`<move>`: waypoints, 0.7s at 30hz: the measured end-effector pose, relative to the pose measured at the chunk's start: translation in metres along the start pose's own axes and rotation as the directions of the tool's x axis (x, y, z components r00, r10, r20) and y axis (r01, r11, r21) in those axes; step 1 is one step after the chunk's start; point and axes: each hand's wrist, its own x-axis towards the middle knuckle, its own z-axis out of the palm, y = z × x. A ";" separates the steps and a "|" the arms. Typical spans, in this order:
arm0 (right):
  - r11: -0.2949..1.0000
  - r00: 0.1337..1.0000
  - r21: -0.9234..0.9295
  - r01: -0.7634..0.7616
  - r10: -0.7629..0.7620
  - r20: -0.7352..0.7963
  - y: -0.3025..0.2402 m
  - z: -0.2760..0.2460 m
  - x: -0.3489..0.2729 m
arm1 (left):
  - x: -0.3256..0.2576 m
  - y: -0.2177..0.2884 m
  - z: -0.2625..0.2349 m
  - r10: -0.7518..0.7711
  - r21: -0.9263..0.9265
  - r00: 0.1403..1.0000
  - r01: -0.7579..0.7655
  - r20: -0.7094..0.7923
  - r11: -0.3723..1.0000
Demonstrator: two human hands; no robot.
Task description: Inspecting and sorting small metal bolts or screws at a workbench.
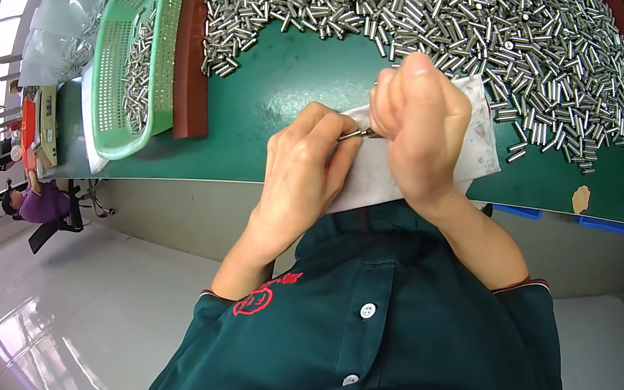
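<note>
My left hand point(303, 162) is closed, with a short, slim metal pin point(350, 136) pinched between thumb and fingers. The pin points toward my right hand point(420, 126), which is curled into a fist with the thumb on top. A dark, thin tip point(372, 133) shows at the gap between the hands; what the right fingers grip is mostly hidden. Under both hands lies a creased white cloth or paper point(481, 145) with grey smudges. Beyond them a wide heap of shiny metal pins point(443, 18) covers the far part of the green tabletop point(263, 90).
Red-brown rails point(192, 82) border the table's sides. On the left stands a green mesh basket point(103, 75) holding pins, beside clear bags point(69, 10) of metal parts. A brown scrap point(581, 199) lies near the front edge. Farther left, a person in purple point(43, 203) sits.
</note>
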 end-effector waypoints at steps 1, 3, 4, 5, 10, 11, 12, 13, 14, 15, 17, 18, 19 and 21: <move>0.998 1.000 0.067 -0.020 0.020 0.003 0.001 -0.004 0.001 | -0.001 -0.001 0.000 -0.023 -0.022 1.000 0.022 -0.004 1.000; 0.981 0.999 0.190 -0.043 0.045 -0.008 0.002 -0.010 0.002 | -0.002 0.001 -0.002 -0.046 -0.028 0.998 0.044 -0.038 0.999; 0.979 0.999 0.204 -0.027 0.032 -0.022 -0.001 -0.012 0.002 | -0.003 0.004 -0.004 -0.071 -0.034 0.995 0.068 -0.072 0.997; 0.976 0.999 0.217 -0.011 0.020 -0.037 -0.003 -0.014 0.003 | -0.003 0.011 -0.009 -0.167 0.013 0.985 0.167 -0.038 0.986; 0.959 0.999 0.279 -0.037 0.044 -0.020 -0.007 -0.019 0.004 | -0.011 0.009 -0.001 -0.015 -0.031 0.996 0.012 -0.088 0.999; 0.959 0.999 0.281 -0.040 0.047 -0.019 -0.009 -0.019 0.005 | -0.012 0.009 0.002 -0.009 -0.009 0.996 0.008 -0.090 1.000; 0.963 0.999 0.267 -0.045 0.051 -0.017 -0.011 -0.020 0.004 | -0.014 0.005 0.008 0.007 0.003 0.994 -0.006 -0.111 1.000; 0.966 0.998 0.253 -0.050 0.056 -0.015 -0.012 -0.020 0.004 | -0.016 0.001 0.012 0.004 0.002 0.994 -0.004 -0.109 1.000; 0.966 0.998 0.254 -0.053 0.059 -0.015 -0.012 -0.019 0.003 | -0.017 -0.002 0.015 -0.013 -0.030 0.991 0.009 -0.134 1.000; 0.957 0.996 0.279 -0.081 0.090 -0.020 -0.012 -0.019 0.002 | -0.017 -0.003 0.017 -0.030 -0.064 0.987 0.020 -0.156 0.998; 0.951 0.991 0.288 -0.115 0.131 -0.035 -0.010 -0.018 -0.001 | -0.017 -0.004 0.019 -0.032 -0.067 0.986 0.021 -0.161 0.997; 0.950 0.991 0.290 -0.115 0.131 -0.036 -0.008 -0.018 -0.001 | -0.017 -0.004 0.019 -0.031 -0.069 0.985 0.020 -0.170 0.997; 0.945 0.989 0.302 -0.125 0.142 -0.035 -0.006 -0.018 -0.002 | -0.017 -0.003 0.019 -0.031 -0.067 0.985 0.020 -0.168 0.998; 0.939 0.988 0.317 -0.135 0.153 -0.034 -0.004 -0.019 -0.002 | -0.017 -0.002 0.019 -0.046 -0.072 0.984 0.035 -0.170 0.997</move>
